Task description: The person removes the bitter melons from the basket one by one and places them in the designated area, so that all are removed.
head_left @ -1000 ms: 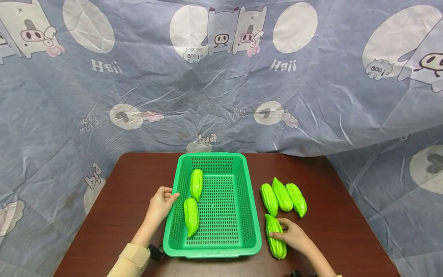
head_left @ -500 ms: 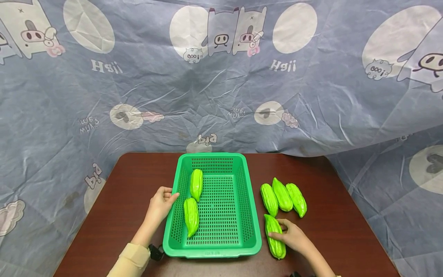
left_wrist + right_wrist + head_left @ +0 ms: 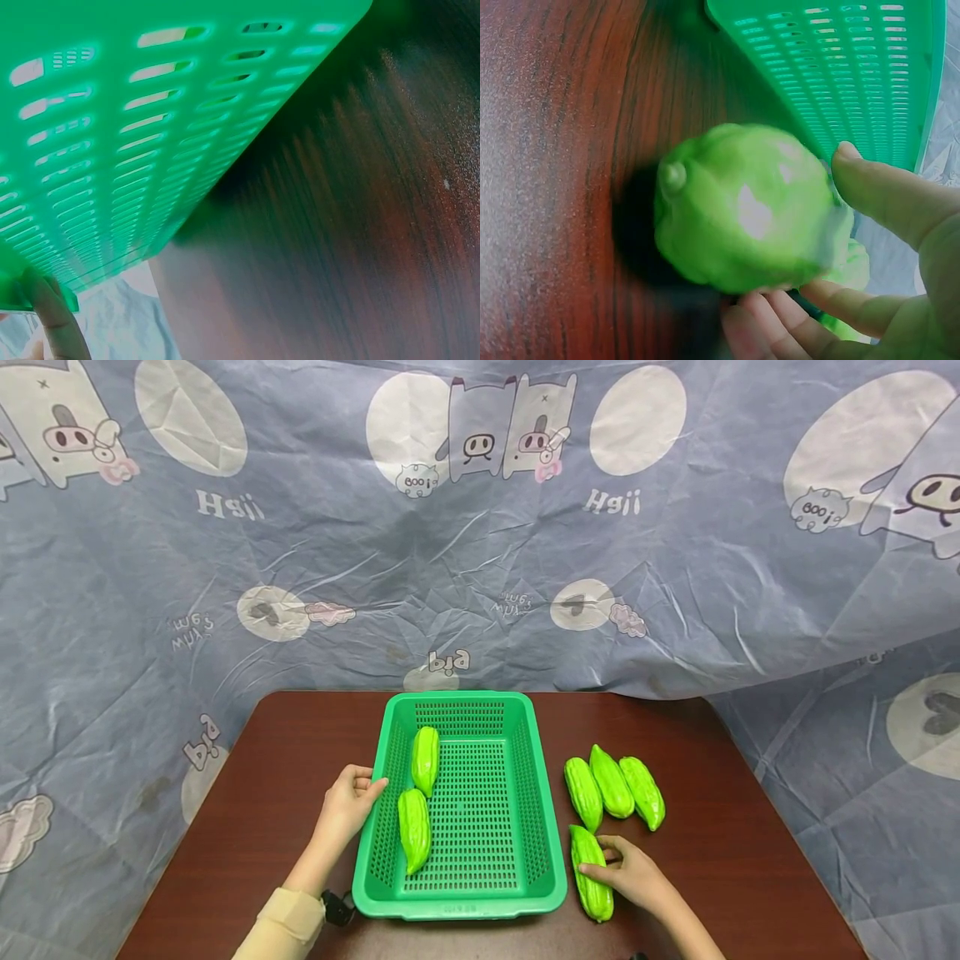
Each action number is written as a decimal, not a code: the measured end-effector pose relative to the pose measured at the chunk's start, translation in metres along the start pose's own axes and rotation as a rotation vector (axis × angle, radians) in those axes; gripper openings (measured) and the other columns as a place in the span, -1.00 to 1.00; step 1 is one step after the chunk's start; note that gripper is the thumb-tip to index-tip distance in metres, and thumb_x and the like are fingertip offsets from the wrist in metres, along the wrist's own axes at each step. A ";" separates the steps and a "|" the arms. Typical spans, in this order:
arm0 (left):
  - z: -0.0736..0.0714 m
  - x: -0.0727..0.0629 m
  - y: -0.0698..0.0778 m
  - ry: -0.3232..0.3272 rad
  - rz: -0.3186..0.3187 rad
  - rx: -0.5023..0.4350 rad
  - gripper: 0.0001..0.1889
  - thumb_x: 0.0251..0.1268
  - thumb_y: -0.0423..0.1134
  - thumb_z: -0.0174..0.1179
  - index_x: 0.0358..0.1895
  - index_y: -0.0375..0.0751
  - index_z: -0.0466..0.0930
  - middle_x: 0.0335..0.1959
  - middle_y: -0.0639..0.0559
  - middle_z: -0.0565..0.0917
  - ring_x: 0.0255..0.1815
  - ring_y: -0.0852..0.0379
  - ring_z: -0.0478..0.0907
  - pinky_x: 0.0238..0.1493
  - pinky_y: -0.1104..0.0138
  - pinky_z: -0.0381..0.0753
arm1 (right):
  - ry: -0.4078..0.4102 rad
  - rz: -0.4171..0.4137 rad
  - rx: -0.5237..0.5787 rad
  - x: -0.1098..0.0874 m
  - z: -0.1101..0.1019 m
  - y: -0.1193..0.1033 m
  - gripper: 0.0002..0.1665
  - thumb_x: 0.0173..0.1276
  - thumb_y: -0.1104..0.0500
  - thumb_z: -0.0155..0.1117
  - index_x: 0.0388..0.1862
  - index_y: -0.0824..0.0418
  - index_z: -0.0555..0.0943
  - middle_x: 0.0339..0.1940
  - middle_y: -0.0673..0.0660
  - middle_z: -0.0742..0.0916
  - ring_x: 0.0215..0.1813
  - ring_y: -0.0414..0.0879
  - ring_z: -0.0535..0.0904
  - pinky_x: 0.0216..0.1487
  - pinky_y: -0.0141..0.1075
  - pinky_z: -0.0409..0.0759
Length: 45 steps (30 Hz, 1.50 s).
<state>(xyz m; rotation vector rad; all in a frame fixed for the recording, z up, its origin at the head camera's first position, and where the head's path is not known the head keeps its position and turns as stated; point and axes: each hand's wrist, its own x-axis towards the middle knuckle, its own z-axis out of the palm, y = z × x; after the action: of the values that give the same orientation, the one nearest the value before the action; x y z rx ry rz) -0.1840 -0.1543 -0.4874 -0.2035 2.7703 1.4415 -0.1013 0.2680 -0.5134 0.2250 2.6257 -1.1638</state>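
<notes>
My left hand [image 3: 349,802] pinches the left rim of a green perforated plastic basket [image 3: 459,907]; in the left wrist view a finger [image 3: 58,322] curls over that rim. Inside the basket, along its left side, lie two light-green bitter melons, one far [image 3: 425,760] and one nearer [image 3: 415,832]. Right of the basket, my right hand [image 3: 633,875] holds another bitter melon [image 3: 592,883] low over the table, thumb on one side and fingers on the other. The right wrist view shows this bitter melon [image 3: 742,210] stem end first, partly covering the fingers.
Three more bitter melons [image 3: 613,783] lie side by side beyond my right hand, the left one close to the held one's tip. The brown table [image 3: 720,827] carries everything. A blue-grey printed cloth [image 3: 465,560] hangs behind it.
My right hand and the bitter melon it holds have shifted slightly left, towards the basket. My left hand and the basket have stayed in place.
</notes>
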 end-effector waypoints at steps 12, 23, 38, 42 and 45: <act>0.000 0.000 0.001 -0.005 0.000 -0.011 -0.59 0.40 -0.13 0.23 0.13 -0.37 0.46 -0.14 -0.22 0.62 -0.13 -0.09 0.64 -0.21 0.16 0.63 | -0.022 -0.007 0.020 -0.001 -0.003 -0.006 -0.13 0.21 -0.03 0.48 0.33 0.44 0.41 0.10 0.34 0.65 0.02 0.14 0.65 -0.07 -0.06 0.66; 0.000 0.001 0.002 -0.008 0.000 -0.016 -0.58 0.40 -0.13 0.23 0.14 -0.35 0.46 -0.13 -0.21 0.62 -0.12 -0.08 0.63 -0.20 0.17 0.63 | -0.018 -0.085 -0.004 0.001 -0.026 -0.042 -0.14 0.32 -0.08 0.37 0.41 0.39 0.34 0.21 0.37 0.61 0.12 0.16 0.63 -0.06 -0.10 0.68; 0.000 0.000 0.001 -0.007 0.000 -0.021 -0.60 0.40 -0.14 0.24 0.12 -0.36 0.46 -0.16 -0.21 0.61 -0.16 -0.06 0.63 -0.23 0.18 0.62 | -0.017 -0.257 0.054 0.016 -0.019 -0.129 -0.20 0.33 -0.11 0.35 0.43 0.21 0.37 0.23 0.24 0.60 0.21 0.12 0.58 0.04 -0.08 0.63; 0.000 0.001 0.001 -0.007 0.002 -0.023 -0.59 0.39 -0.14 0.24 0.12 -0.36 0.46 -0.16 -0.21 0.62 -0.15 -0.07 0.63 -0.22 0.17 0.62 | -0.045 -0.294 0.064 0.024 -0.010 -0.148 -0.22 0.34 -0.10 0.35 0.43 0.19 0.37 0.26 0.22 0.59 0.20 0.09 0.58 0.07 -0.04 0.62; 0.000 0.000 0.000 -0.009 0.003 -0.022 -0.59 0.39 -0.15 0.24 0.12 -0.36 0.46 -0.16 -0.21 0.61 -0.15 -0.07 0.63 -0.21 0.17 0.63 | -0.054 -0.299 0.064 0.030 -0.003 -0.161 -0.24 0.33 -0.11 0.36 0.41 0.18 0.40 0.25 0.19 0.61 0.18 0.06 0.60 0.03 -0.07 0.63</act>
<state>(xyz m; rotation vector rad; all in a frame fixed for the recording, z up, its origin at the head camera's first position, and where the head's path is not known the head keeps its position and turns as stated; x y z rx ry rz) -0.1842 -0.1539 -0.4872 -0.1935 2.7497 1.4708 -0.1694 0.1641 -0.4071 -0.1925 2.6398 -1.3258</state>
